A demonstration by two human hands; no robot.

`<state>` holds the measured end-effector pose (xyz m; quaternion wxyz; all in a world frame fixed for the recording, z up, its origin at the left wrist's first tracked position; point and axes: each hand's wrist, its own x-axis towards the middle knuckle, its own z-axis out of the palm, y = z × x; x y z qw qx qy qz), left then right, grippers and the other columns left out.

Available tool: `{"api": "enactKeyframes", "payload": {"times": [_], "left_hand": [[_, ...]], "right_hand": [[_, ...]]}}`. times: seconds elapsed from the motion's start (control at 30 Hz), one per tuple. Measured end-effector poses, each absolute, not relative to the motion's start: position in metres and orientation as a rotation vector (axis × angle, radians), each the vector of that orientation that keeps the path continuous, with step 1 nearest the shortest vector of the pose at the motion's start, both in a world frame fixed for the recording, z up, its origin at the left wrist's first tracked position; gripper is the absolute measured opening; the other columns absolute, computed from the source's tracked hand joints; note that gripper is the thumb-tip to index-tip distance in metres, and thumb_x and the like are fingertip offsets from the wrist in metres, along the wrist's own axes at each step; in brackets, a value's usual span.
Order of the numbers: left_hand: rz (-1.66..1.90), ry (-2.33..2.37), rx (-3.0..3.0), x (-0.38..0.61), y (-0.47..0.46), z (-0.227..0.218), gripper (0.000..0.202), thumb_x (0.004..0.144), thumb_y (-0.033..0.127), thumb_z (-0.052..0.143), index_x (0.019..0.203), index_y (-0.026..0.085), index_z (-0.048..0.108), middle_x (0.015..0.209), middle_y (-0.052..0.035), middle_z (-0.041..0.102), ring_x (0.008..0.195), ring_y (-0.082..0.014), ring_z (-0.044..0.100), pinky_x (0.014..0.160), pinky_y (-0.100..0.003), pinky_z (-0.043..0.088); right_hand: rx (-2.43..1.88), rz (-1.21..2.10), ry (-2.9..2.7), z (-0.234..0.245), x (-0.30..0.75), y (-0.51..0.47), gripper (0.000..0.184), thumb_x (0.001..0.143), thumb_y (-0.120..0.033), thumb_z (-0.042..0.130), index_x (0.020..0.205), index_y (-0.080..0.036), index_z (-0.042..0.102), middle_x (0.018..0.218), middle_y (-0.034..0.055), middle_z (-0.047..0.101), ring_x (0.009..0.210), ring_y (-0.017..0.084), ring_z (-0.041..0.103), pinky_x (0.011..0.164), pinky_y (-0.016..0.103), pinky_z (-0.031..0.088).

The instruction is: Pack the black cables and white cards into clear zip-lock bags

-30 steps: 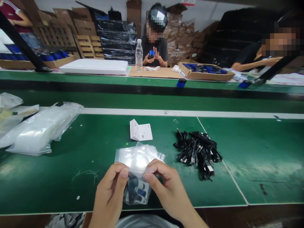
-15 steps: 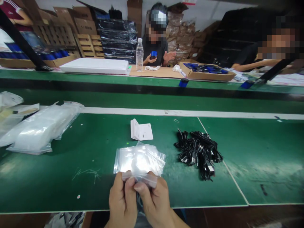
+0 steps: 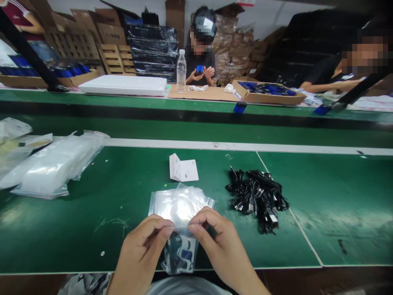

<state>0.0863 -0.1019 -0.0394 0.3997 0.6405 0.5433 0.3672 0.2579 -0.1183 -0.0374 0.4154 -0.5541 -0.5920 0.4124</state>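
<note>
Both my hands pinch the top edge of a small transparent zip bag low over the green workbench. My left hand holds its left side, and my right hand holds its right side. Inside the bag I see a black coiled item and a white-and-blue printed piece, partly hidden by my fingers. Just behind my fingertips lies a stack of empty transparent zip bags. A white folded card rests beyond it, and a tangled pile of black USB cables lies to the right.
Large plastic packs of bags lie at the left of the bench. Across a raised green conveyor, a seated co-worker holds a small blue object. A water bottle and a cardboard tray of blue items stand there.
My hands have moved apart and up from their close pinch at the bag's mouth. The held bag now shows below them, with its contents visible. The co-worker's hands have come together around the blue object.
</note>
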Motion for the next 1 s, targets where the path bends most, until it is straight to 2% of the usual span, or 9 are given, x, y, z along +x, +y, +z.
{"api": "enactKeyframes", "payload": {"times": [0.13,0.33,0.67,0.8,1.0], "left_hand": [[0.771,1.308,1.737,0.081,-0.098,-0.040,0.017,0.081,0.032,0.056,0.072,0.022,0.067,0.069,0.0010,0.065,0.060,-0.0119,0.059,0.050,-0.016,0.045],[0.945,1.368,1.600,0.088,-0.103,-0.033,0.018,0.078,0.032,0.059,0.065,0.022,0.065,0.064,0.0021,0.061,0.058,-0.0110,0.056,0.051,-0.016,0.045],[0.816,1.262,1.750,0.088,-0.102,-0.032,0.017,0.080,0.030,0.059,0.067,0.023,0.067,0.060,0.0032,0.062,0.053,-0.0086,0.058,0.049,-0.013,0.046],[0.802,1.265,1.750,0.085,-0.100,-0.036,0.017,0.080,0.031,0.058,0.069,0.023,0.069,0.062,0.0019,0.065,0.054,-0.0104,0.061,0.048,-0.014,0.048],[0.720,1.324,1.784,0.067,-0.111,-0.040,0.020,0.077,0.031,0.059,0.061,0.026,0.069,0.057,0.0021,0.065,0.050,-0.0116,0.061,0.046,-0.016,0.046]], "right_hand": [[-1.404,1.026,-1.547,-0.038,0.258,-0.120,0.014,0.084,-0.015,0.052,0.072,-0.018,0.057,0.071,-0.0012,0.056,0.068,0.013,0.053,0.063,0.024,0.039],[-1.391,1.074,-1.580,-0.030,0.259,-0.122,0.014,0.084,-0.018,0.052,0.071,-0.019,0.056,0.068,-0.0022,0.054,0.064,0.012,0.051,0.060,0.024,0.039],[-1.373,1.024,-1.567,-0.033,0.252,-0.121,0.014,0.083,-0.017,0.054,0.069,-0.017,0.059,0.065,-0.0018,0.056,0.061,0.012,0.053,0.058,0.023,0.039],[-1.355,1.041,-1.517,-0.038,0.248,-0.123,0.013,0.081,-0.017,0.060,0.069,-0.017,0.065,0.065,-0.0006,0.062,0.061,0.012,0.058,0.058,0.023,0.042],[-1.328,1.096,-1.599,-0.038,0.245,-0.127,0.013,0.079,-0.022,0.067,0.066,-0.020,0.069,0.063,-0.0016,0.067,0.058,0.013,0.063,0.054,0.021,0.045]]}}
